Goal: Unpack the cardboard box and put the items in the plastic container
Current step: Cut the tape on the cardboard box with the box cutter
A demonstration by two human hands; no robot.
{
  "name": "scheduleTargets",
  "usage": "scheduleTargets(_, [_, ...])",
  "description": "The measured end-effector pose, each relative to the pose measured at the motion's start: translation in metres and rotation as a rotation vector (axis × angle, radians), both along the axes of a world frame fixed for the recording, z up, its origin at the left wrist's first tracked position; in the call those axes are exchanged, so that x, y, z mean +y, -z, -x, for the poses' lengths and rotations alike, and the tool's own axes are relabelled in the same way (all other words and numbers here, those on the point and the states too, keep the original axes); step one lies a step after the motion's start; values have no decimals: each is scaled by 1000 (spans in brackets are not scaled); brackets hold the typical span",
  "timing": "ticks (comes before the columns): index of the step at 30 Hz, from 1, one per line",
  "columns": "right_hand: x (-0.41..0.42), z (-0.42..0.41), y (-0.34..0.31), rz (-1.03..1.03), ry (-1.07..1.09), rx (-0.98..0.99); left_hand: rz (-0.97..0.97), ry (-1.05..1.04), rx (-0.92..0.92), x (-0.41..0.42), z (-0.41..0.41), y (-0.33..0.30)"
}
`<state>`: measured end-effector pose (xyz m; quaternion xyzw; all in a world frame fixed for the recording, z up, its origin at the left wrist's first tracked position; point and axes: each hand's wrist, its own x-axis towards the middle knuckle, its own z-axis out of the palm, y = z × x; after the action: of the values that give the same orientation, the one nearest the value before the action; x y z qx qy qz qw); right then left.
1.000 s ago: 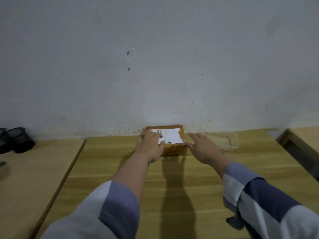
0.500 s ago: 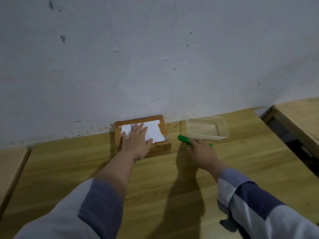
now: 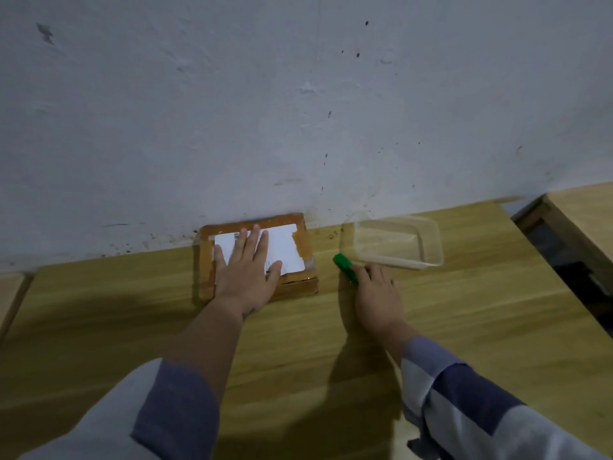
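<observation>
Cardboard box (image 3: 303, 242) sits under the left hand (image 3: 243, 273), fingers straight and flat on its white label (image 3: 283, 249), box still taped. Right hand (image 3: 376, 293), just right of the box, has fingers curled onto a green tool (image 3: 345, 265) lying on the worktop (image 3: 497, 327). Clear plastic container (image 3: 431, 247) sits just beyond the right hand, by the wall (image 3: 298, 111).

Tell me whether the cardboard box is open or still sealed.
Sealed. The cardboard box lies flat with tape around its top edges, and the left hand rests flat on its white label.
</observation>
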<state>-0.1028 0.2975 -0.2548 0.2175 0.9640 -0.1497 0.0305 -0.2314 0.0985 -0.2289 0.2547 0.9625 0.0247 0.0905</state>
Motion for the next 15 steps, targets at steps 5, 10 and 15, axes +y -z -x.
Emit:
scheduleTargets(5, [-20, 2, -32, 511, 217, 188, -11, -3, -26, -11, -17, -3])
scheduleTargets(10, [-39, -14, -67, 1143, 379, 136, -18, 23, -7, -31, -35, -4])
scheduleTargets(15, [-48, -24, -76, 1342, 327, 69, -25, -6, -20, -45, -49, -2])
